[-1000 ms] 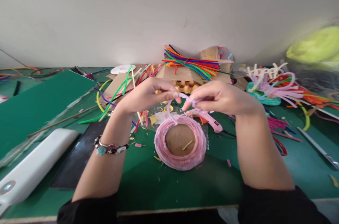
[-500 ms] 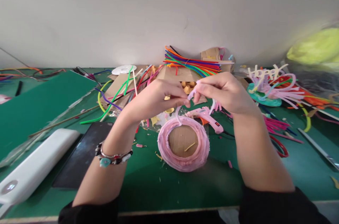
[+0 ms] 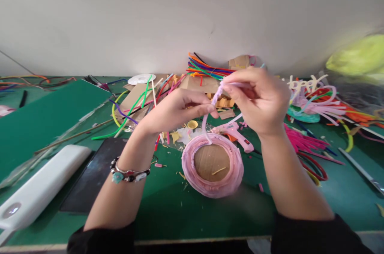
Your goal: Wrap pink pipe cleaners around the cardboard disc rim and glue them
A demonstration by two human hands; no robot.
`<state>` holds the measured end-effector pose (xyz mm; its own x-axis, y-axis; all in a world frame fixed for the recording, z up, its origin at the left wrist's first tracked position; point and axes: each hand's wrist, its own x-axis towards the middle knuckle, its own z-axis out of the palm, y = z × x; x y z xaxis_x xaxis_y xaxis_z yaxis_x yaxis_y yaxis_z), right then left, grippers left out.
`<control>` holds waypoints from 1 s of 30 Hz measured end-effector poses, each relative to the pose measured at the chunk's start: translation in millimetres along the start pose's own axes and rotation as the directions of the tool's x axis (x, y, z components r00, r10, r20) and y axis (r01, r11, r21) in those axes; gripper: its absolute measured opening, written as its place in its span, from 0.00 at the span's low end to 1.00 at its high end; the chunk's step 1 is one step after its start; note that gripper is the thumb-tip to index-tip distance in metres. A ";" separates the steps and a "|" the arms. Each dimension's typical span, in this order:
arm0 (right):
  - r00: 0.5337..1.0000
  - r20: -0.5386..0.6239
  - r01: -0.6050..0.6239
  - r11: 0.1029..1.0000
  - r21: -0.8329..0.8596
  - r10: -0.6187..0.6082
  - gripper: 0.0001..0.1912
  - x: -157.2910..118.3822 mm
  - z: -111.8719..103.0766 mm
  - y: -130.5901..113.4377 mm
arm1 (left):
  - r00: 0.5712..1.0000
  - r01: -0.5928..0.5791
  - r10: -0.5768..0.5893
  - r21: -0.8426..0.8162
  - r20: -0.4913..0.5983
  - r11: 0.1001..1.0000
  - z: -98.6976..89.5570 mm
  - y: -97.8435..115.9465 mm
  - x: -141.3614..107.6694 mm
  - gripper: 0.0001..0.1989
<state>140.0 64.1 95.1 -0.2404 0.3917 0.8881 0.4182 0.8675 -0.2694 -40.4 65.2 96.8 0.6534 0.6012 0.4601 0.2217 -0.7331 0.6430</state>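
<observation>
Between my two hands runs a pale lilac pipe cleaner (image 3: 218, 95), its upper stretch twisted into a lumpy coil. My left hand (image 3: 187, 108) pinches it low between thumb and fingers. Higher up, my right hand (image 3: 259, 96) has its thumb and fingertips closed on the coil's top end, and a loose strand passes back under those fingers. The lower end drops to the inner rim of a round pink ring (image 3: 191, 166), which sits on the table below with brown cardboard (image 3: 210, 160) in its middle. A pink glue gun (image 3: 235, 132) lies just behind the ring.
A bundle of coloured pipe cleaners (image 3: 207, 66) lies at the back. On the left are a white elongated device (image 3: 45, 186), a dark phone-like slab (image 3: 93, 178) and a green board (image 3: 51, 122). Scissors-like metal (image 3: 360, 168) and magenta pipe cleaners (image 3: 306, 140) lie right.
My right hand has moved up and to the right, showing more of the twisted coil. My left hand stays nearly in place. The pink ring appears slightly further right and lower.
</observation>
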 end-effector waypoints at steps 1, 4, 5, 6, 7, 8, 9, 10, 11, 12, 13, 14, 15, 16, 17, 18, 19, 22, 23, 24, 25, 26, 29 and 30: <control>0.998 0.003 0.063 0.996 -0.065 -0.063 0.06 0.0 0.0 0.7 | 1.000 0.007 -0.007 -0.005 -0.005 1.000 0.4 -0.6 0.3 0.10; 0.981 0.054 0.196 0.956 -0.219 -0.189 0.08 1.1 -0.9 3.9 | 0.999 0.021 -0.020 0.034 -0.025 0.999 0.6 -1.4 0.6 0.10; 0.977 0.070 0.213 0.944 -0.252 -0.201 0.09 1.6 -1.7 5.0 | 0.999 0.021 -0.019 0.060 -0.035 0.998 0.3 -1.3 0.5 0.10; 0.976 0.089 0.217 0.936 -0.278 -0.199 0.09 2.1 -2.5 6.0 | 0.999 0.015 -0.011 0.091 -0.048 0.996 -0.1 -1.0 0.4 0.10; 0.976 0.110 0.215 0.930 -0.298 -0.190 0.09 2.7 -3.5 6.8 | 0.998 0.006 0.003 0.128 -0.067 0.992 -0.5 -0.5 0.3 0.09; 0.976 0.131 0.209 0.927 -0.312 -0.176 0.09 3.1 -4.4 7.5 | 0.996 -0.004 0.020 0.171 -0.090 0.985 -1.0 0.0 0.1 0.09; 0.976 0.153 0.200 0.925 -0.322 -0.157 0.09 3.5 -5.3 8.1 | 0.993 -0.012 0.038 0.218 -0.114 0.976 -1.4 0.7 0.0 0.09; 0.975 0.176 0.191 0.925 -0.329 -0.138 0.09 3.9 -5.9 8.5 | 0.989 -0.016 0.054 0.266 -0.137 0.964 -1.6 1.3 -0.2 0.09; 0.972 0.202 0.183 0.925 -0.334 -0.119 0.09 4.2 -6.3 8.7 | 0.985 -0.017 0.069 0.310 -0.158 0.951 -1.9 1.9 -0.4 0.09; 0.969 0.225 0.173 0.926 -0.336 -0.099 0.09 4.5 -6.5 8.6 | 0.981 -0.017 0.082 0.345 -0.175 0.938 -2.0 2.4 -0.6 0.10; 0.966 0.246 0.157 0.928 -0.337 -0.075 0.09 4.7 -6.6 8.2 | 0.978 -0.016 0.091 0.373 -0.185 0.928 -2.1 2.7 -0.8 0.10; 0.964 0.262 0.135 0.931 -0.338 -0.045 0.09 5.0 -6.6 7.6 | 0.976 -0.020 0.103 0.392 -0.192 0.920 -2.2 2.9 -0.9 0.10; 0.961 0.276 0.110 0.935 -0.337 -0.013 0.09 5.3 -6.7 6.7 | 0.973 -0.025 0.116 0.406 -0.200 0.914 -2.3 2.9 -1.0 0.10; 0.957 0.290 0.082 0.939 -0.333 0.019 0.09 5.7 -7.1 5.5 | 0.971 -0.030 0.126 0.415 -0.205 0.910 -2.4 2.9 -1.1 0.10; 0.951 0.304 0.054 0.944 -0.326 0.050 0.09 6.2 -7.9 4.1 | 0.969 -0.032 0.131 0.421 -0.208 0.906 -2.6 2.9 -1.2 0.10; 0.942 0.325 0.028 0.949 -0.313 0.079 0.08 7.0 -9.1 2.6 | 0.968 -0.033 0.134 0.426 -0.210 0.904 -2.8 3.0 -1.2 0.10; 0.928 0.356 0.004 0.956 -0.293 0.105 0.09 8.0 -10.7 1.2 | 0.968 -0.034 0.137 0.429 -0.212 0.903 -3.0 3.1 -1.3 0.10; 0.865 0.481 -0.071 0.984 -0.165 0.143 0.13 11.2 -17.0 -1.2 | 0.966 -0.027 0.136 0.433 -0.222 0.901 -3.7 3.4 -1.7 0.10; 0.842 0.521 -0.099 0.989 -0.107 0.141 0.14 12.1 -19.0 -1.0 | 0.964 -0.027 0.138 0.431 -0.229 0.902 -4.0 3.3 -1.8 0.10; 0.824 0.551 -0.127 0.991 -0.051 0.134 0.15 12.6 -20.6 -0.2 | 0.963 -0.027 0.138 0.424 -0.233 0.905 -4.3 3.1 -1.9 0.10; 0.811 0.572 -0.151 0.989 -0.002 0.125 0.15 12.7 -21.7 1.0 | 0.963 -0.030 0.135 0.409 -0.232 0.912 -4.7 2.7 -2.0 0.10; 0.798 0.591 -0.168 0.985 0.034 0.116 0.15 12.6 -22.4 2.4 | 0.965 -0.034 0.130 0.384 -0.226 0.923 -5.2 2.0 -2.1 0.10; 0.744 0.659 -0.183 0.982 0.038 0.113 0.13 11.4 -22.3 4.5 | 0.975 -0.040 0.094 0.257 -0.202 0.966 -7.5 -1.1 -2.7 0.13; 0.727 0.677 -0.167 0.986 0.019 0.110 0.12 11.0 -21.9 3.8 | 0.978 -0.033 0.075 0.208 -0.196 0.978 -8.4 -2.2 -3.0 0.14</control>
<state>158.1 65.0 112.0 -0.7224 0.5879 0.3641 0.4356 0.7958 -0.4207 -48.9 67.7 99.1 0.5136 0.5954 0.6178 0.3454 -0.8026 0.4863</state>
